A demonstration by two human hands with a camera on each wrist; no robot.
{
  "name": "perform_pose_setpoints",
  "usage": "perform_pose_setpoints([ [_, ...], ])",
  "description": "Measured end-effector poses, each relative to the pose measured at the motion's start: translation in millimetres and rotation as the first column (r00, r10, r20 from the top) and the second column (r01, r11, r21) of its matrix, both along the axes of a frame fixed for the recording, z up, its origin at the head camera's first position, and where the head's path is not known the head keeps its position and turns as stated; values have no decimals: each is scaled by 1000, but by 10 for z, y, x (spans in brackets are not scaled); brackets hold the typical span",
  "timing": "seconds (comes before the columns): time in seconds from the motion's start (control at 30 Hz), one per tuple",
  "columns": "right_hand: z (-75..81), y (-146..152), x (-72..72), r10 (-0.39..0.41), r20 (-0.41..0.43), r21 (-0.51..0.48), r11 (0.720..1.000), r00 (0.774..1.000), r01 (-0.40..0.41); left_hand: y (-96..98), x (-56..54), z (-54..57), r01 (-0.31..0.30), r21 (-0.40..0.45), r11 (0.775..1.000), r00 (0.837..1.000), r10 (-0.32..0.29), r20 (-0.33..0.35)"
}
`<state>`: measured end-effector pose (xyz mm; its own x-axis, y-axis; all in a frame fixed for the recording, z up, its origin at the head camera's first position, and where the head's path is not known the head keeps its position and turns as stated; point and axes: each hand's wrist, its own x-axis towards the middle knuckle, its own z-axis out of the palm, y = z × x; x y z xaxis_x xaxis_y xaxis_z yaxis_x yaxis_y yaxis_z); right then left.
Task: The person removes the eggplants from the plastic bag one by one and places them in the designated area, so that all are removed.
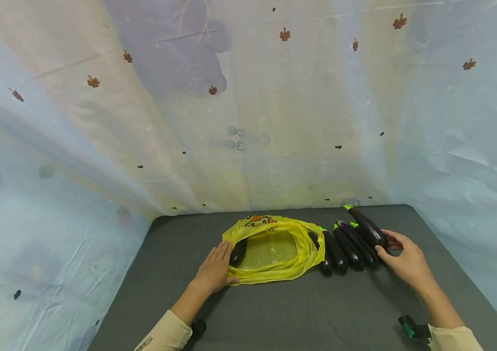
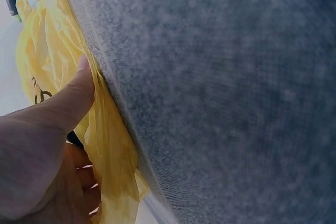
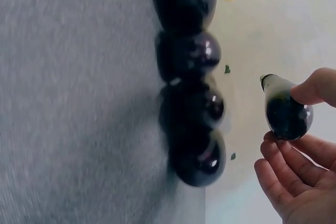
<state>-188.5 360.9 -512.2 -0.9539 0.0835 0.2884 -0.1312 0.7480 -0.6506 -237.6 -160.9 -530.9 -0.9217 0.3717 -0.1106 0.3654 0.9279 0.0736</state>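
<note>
A yellow plastic bag (image 1: 270,280) lies on its side, its mouth facing me. Inside, at its left, an eggplant (image 1: 238,252) shows in part. My left hand (image 1: 214,268) rests against the bag's left side with fingers extended, and the thumb touches its lower edge (image 2: 86,85). To the right of the bag several dark eggplants (image 1: 348,247) lie side by side; the bag's rim partly covers the nearest. Above the right end of this row, my right hand (image 1: 406,258) holds another eggplant (image 3: 287,114) by its thick end between thumb and fingers, its green stem pointing away.
A dark grey cloth-covered table (image 1: 292,317) lies under everything. Pale plastic sheeting (image 1: 274,170) with leaf prints hangs behind and at both sides. Dark straps sit at both wrists, the right one (image 1: 412,329) with a green part.
</note>
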Motion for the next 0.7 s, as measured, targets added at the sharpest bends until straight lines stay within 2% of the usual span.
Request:
perform_pose_setpoints([
  [0.7,-167,410,-67,-48,42,12,999,998,47,-2,-4,-6,-1,9,1000,1000,1,2],
])
